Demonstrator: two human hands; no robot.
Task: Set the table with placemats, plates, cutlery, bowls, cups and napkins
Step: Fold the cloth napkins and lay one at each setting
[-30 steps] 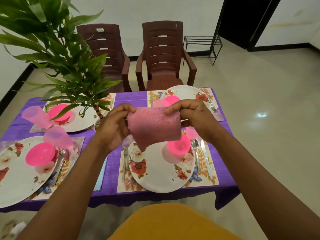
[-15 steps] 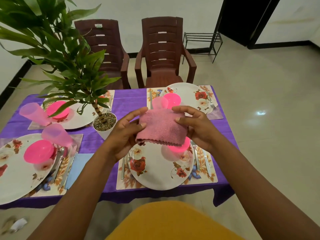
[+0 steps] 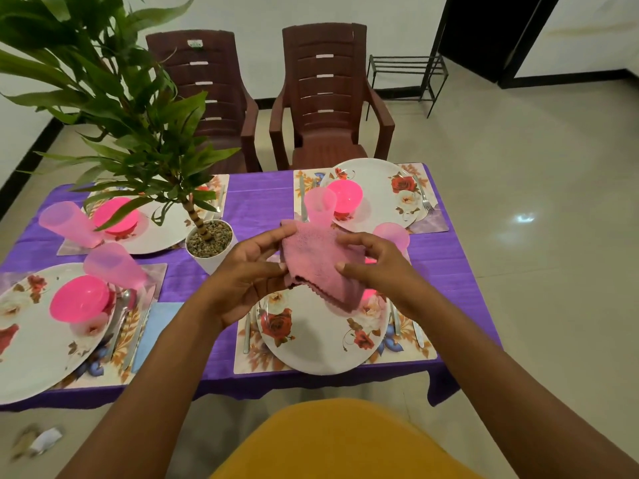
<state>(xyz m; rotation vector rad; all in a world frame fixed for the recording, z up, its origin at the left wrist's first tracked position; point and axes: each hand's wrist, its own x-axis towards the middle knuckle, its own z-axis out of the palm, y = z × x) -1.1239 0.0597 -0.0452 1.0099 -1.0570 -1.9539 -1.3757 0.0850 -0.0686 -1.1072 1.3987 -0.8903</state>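
Now both hands hold a folded pink napkin (image 3: 320,262) up over the near plate (image 3: 311,340) on the bench (image 3: 262,198). Left hand (image 3: 247,274) pinches its left edge, and right hand (image 3: 371,262) pinches its right edge. Behind the plate stands a pink cup (image 3: 394,236).

Both forearms bare, no sleeves, no wrist/finger items visible. Mustard-yellow garment (image 3: 345,444) at btm ctr of view.
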